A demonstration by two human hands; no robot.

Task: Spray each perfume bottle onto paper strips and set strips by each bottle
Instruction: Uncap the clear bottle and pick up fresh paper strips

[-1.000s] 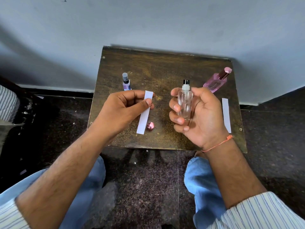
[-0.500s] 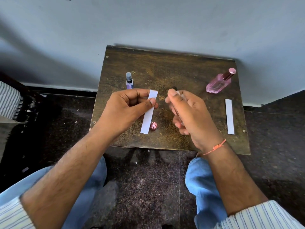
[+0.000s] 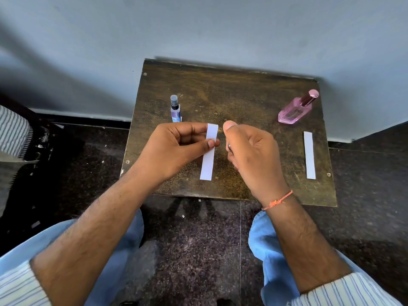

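Note:
My left hand (image 3: 176, 149) pinches a white paper strip (image 3: 208, 160) near its top end, and the strip hangs down over the small wooden table (image 3: 242, 89). My right hand (image 3: 251, 155) is curled round the clear spray bottle, which is almost wholly hidden inside the fist; only a small glint shows at the palm. Its index finger lies across the top, close beside the strip. A slim purple bottle (image 3: 175, 109) stands behind my left hand. A pink bottle (image 3: 295, 109) stands at the back right, with a second strip (image 3: 309, 155) lying in front of it.
The table is pushed against a grey wall (image 3: 198, 29). Dark speckled floor (image 3: 194, 250) surrounds it, and my knees in blue jeans (image 3: 262, 239) sit just below its front edge. A striped cloth (image 3: 13, 131) lies at the far left.
My right hand has turned the clear bottle toward the strip and closed over it, hiding it. The small pink cap on the table is now covered by my hands.

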